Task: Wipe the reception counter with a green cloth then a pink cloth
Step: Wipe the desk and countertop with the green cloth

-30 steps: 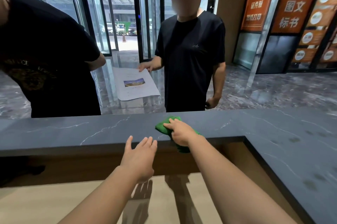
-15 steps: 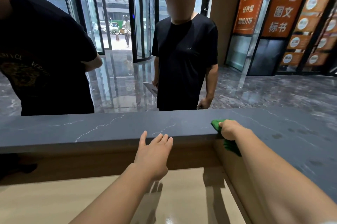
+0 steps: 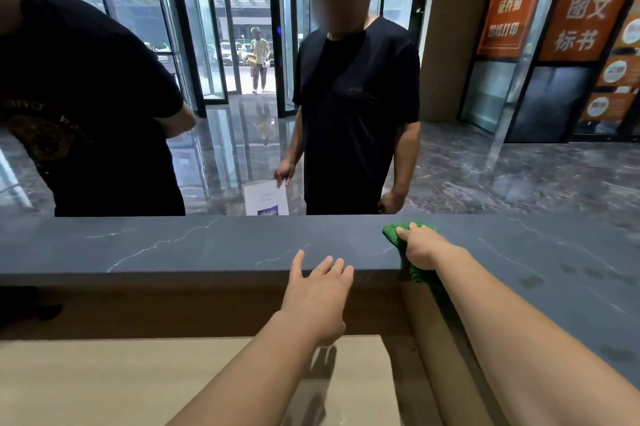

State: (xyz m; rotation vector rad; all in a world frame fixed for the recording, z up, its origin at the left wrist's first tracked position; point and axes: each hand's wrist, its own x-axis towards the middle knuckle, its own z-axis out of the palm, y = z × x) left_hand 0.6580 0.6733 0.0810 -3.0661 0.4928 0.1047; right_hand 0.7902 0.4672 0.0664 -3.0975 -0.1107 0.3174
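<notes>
Head view: green cloth (image 3: 394,235) on the dark counter (image 3: 173,242).
Right hand (image 3: 420,247) grips it at the counter's inner corner; left hand (image 3: 317,290) hangs with fingers spread, holding nothing, near the edge.

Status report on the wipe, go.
Right hand grips green cloth on counter. Left hand open, empty. Pink cloth not in view. Two people stand beyond counter.

The right hand (image 3: 420,249) grips a green cloth (image 3: 393,233) on the counter (image 3: 173,242) — left hand (image 3: 317,294) spread, fingers straight.
</notes>
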